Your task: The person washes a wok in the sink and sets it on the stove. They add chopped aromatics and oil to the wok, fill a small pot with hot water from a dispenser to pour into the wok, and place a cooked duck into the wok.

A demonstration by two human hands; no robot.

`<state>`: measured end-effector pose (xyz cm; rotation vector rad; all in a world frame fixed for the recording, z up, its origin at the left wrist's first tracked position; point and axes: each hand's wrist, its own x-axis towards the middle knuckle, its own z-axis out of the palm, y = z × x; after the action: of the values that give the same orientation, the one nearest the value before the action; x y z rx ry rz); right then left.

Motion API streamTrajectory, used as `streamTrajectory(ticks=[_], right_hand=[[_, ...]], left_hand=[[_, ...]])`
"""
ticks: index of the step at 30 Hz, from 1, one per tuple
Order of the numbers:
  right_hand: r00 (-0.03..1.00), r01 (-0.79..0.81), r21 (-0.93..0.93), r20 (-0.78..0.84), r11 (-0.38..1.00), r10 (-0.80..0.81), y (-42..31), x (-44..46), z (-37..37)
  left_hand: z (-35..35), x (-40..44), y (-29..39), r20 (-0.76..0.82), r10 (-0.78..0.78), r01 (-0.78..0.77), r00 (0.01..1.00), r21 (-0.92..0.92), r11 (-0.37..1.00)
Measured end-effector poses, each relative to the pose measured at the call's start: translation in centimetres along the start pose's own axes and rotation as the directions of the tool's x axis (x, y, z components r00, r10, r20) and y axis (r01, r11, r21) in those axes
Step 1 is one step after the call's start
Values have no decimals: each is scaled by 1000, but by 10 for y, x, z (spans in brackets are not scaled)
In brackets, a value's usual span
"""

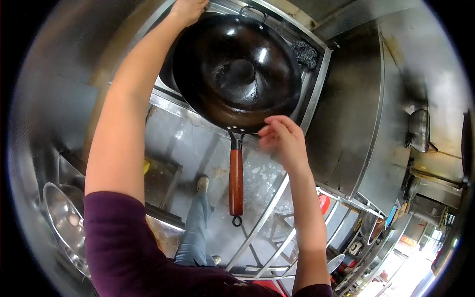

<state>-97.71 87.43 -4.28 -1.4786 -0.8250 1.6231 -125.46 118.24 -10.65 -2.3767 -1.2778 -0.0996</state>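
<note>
A large black wok (213, 91) with a wet, shiny inside rests over the metal sink or stove frame in front of me. Its reddish-brown wooden handle (236, 183) points toward my body and ends in a metal ring. My right hand (284, 141) hovers at the wok's near right rim, fingers loosely bent and a little blurred, nothing visible in them. Beyond the wok's far left rim is my left hand (190, 10), cut off by the top edge of the view, so its fingers are mostly hidden. A dark wire scrubber (305, 54) lies right of the wok.
A tall steel cabinet (344, 109) stands close on the right. Below it runs a metal rack (269, 213) with bars. At lower left sits a steel bowl (62, 213) holding a small round object. The wet floor (190, 133) shows under the wok handle.
</note>
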Motion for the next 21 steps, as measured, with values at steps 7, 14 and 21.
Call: streamTrajectory(ticks=[7, 14, 21], right_hand=[[996, 76, 45, -60, 996, -73, -27, 47, 13], [1000, -1, 199, -13, 980, 3, -19, 94, 25], [999, 31, 150, -29, 988, -27, -31, 130, 19]], left_hand=[[-23, 8, 6, 506, -250, 248, 825, 74, 966], [14, 43, 52, 336, -247, 401, 909, -545, 736], [-39, 53, 98, 741, 101, 743, 664, -669, 26]])
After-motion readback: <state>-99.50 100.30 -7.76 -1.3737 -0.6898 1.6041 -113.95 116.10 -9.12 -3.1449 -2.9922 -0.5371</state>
